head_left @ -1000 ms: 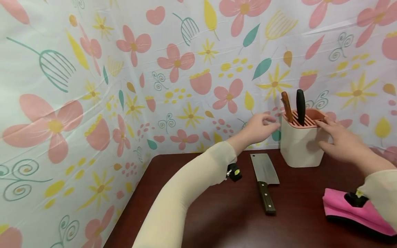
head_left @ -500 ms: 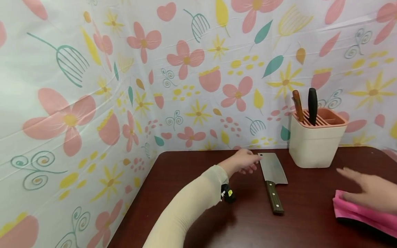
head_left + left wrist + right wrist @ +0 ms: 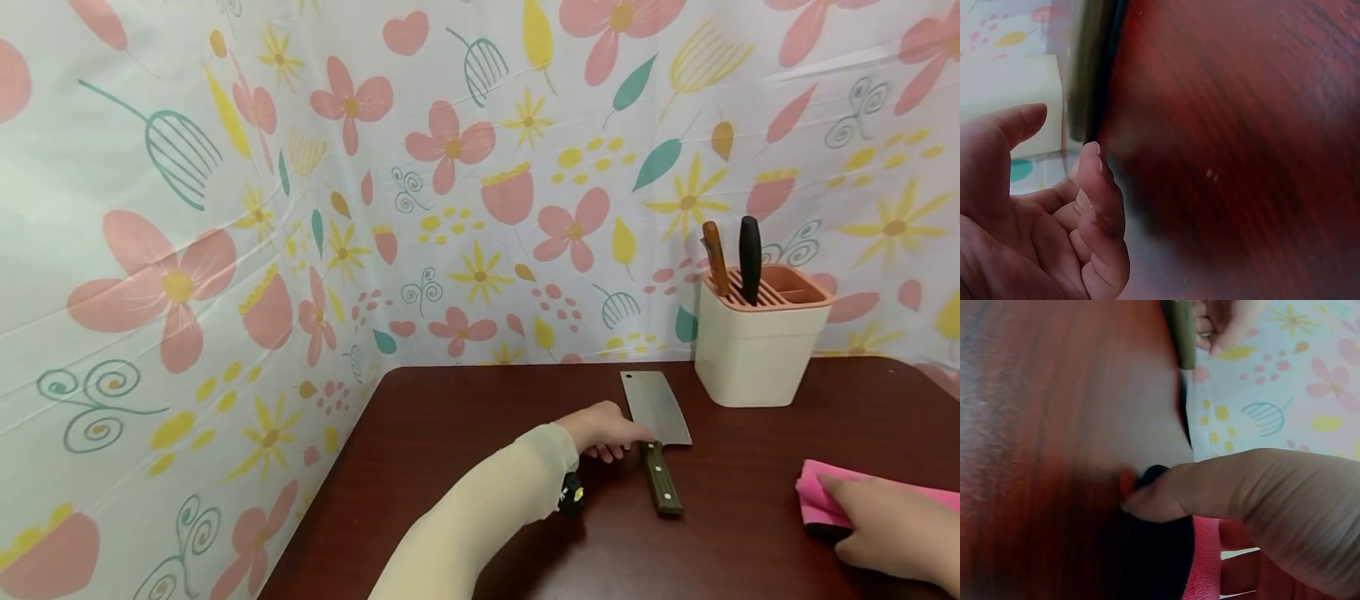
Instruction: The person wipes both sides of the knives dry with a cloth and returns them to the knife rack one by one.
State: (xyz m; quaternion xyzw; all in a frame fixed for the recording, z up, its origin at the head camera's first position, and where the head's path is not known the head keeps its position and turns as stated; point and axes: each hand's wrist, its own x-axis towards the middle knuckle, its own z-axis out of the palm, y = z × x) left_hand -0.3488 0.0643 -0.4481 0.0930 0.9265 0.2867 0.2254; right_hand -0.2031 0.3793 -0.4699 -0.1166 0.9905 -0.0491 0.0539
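A cleaver (image 3: 652, 408) lies flat on the dark red table, its blade toward the wall and its wooden handle (image 3: 662, 479) toward me. Beside it, where the blade meets the handle, is my left hand (image 3: 606, 427); in the left wrist view its thumb and bent fingers stand apart around nothing, close to the handle (image 3: 1092, 75). At the right, my right hand (image 3: 892, 529) grips the left end of a folded pink cloth (image 3: 817, 492) with a black underside. The right wrist view has the thumb on the black side (image 3: 1157, 556) and the fingers against the pink side.
A cream knife block (image 3: 757, 358) with a salmon slotted top stands at the back right. It holds a knife with a brown handle (image 3: 716, 258) and one with a black handle (image 3: 750, 258). Flowered sheeting (image 3: 480, 208) walls the table's (image 3: 465, 433) back and left.
Both hands have left the knife block. My left hand has come down along the cleaver's blade toward its handle. My right hand has dropped to the pink cloth and taken hold of it.
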